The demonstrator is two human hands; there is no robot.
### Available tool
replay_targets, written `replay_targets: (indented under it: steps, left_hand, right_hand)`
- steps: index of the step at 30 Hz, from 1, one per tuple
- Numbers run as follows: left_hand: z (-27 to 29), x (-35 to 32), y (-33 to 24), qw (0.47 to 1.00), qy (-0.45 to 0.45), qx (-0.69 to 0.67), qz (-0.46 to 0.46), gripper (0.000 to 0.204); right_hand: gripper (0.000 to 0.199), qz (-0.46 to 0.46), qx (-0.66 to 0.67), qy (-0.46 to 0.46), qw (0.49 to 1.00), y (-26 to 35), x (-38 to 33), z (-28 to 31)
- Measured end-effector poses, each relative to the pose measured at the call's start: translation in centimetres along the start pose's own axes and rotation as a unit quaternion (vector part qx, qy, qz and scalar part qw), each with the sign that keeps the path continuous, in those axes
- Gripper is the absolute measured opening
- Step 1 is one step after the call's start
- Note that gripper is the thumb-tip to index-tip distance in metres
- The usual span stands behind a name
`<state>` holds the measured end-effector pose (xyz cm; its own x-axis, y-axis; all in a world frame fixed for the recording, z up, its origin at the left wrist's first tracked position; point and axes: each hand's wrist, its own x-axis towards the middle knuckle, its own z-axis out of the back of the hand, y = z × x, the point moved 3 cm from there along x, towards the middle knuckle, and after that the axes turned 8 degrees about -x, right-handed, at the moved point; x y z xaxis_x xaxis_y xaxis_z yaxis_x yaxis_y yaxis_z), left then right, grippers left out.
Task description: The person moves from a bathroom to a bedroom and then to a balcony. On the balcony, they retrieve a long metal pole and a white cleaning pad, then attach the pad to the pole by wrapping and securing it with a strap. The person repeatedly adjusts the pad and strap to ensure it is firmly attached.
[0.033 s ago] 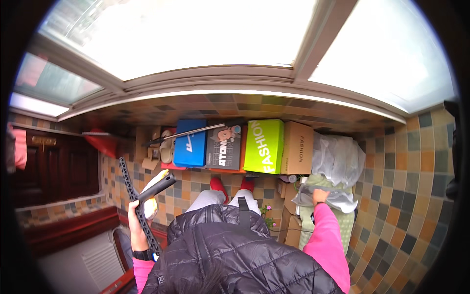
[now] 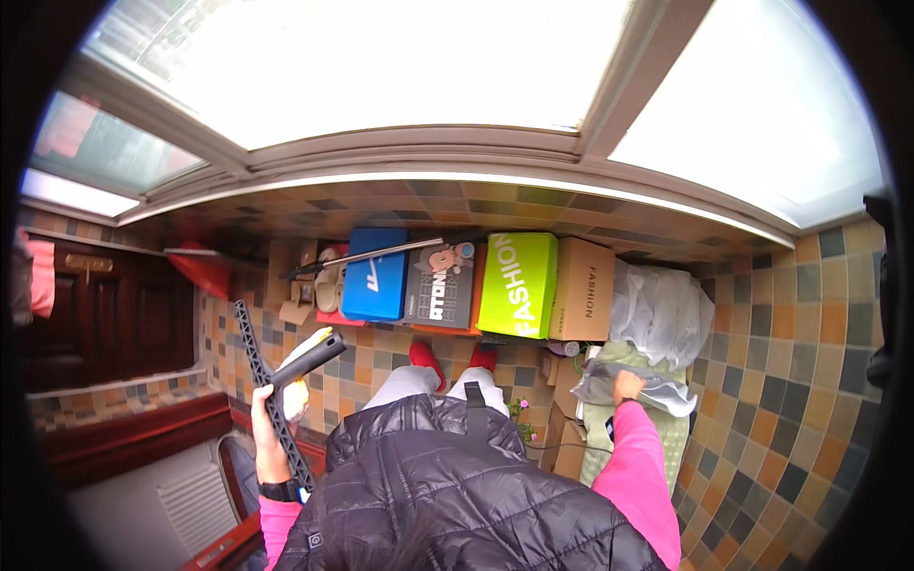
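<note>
Window (image 2: 362,71): across the frame's top, above the boxes
Door (image 2: 90,309): left edge
Boxes (image 2: 519,295): row at centre, along the foot of the wall (image 2: 457,197)
Pole (image 2: 381,253): across the row's left boxes
Plastic bag (image 2: 662,309): right of the row
Left hand (image 2: 267,433): lower left, around the T-bar (image 2: 309,361)
Right hand (image 2: 627,384): right of centre, on plastic sheeting (image 2: 662,392) over cloth (image 2: 647,433)
Shoes (image 2: 426,362): below the boxes

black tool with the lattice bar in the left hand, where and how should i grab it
Probably best by the smooth, round tube, coming from the right: it juts out from the lattice bar to that side, with its end free, while the left hand is at the bar.
</note>
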<state>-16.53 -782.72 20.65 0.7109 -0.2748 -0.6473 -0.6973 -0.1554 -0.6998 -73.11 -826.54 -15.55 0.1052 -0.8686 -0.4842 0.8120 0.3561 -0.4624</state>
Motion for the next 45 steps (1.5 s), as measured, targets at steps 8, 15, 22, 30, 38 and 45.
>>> replay_targets:
  steps: [8, 15, 22, 30, 38, 45]
  left_hand:
    - [0.6, -0.6, 1.1, 0.991, 0.019, -0.121, -0.053, 0.045]
    - [2.0, 1.0, -0.3, 0.983, -0.010, -0.160, -0.086, 0.043]
    - [7.1, 4.0, -4.6, 0.945, 0.079, -0.298, -0.111, 0.052]
    - [17.9, 7.3, -13.1, 0.970, 0.043, -0.188, -0.149, 0.041]
    - [26.5, 9.4, -20.6, 0.964, 0.124, -0.117, -0.206, 0.041]
    - [30.2, 11.1, -24.1, 0.969, 0.091, -0.117, -0.196, 0.039]
  right_hand:
    - [0.028, 0.066, -0.017, 0.161, 0.985, -3.2, -5.2, -3.7]
    - [0.018, 0.073, 0.130, -0.112, 0.982, 3.1, -4.5, 9.4]
    - [0.019, 0.405, 0.442, -0.119, 0.792, 24.1, -16.2, 34.0]
    - [0.053, 0.729, 0.223, -0.368, 0.532, 46.4, -44.8, 58.9]
    - [0.062, 0.680, 0.108, -0.538, 0.487, 60.9, -55.6, 62.8]
    - [0.039, 0.773, 0.212, -0.314, 0.510, 68.5, -52.8, 62.6]
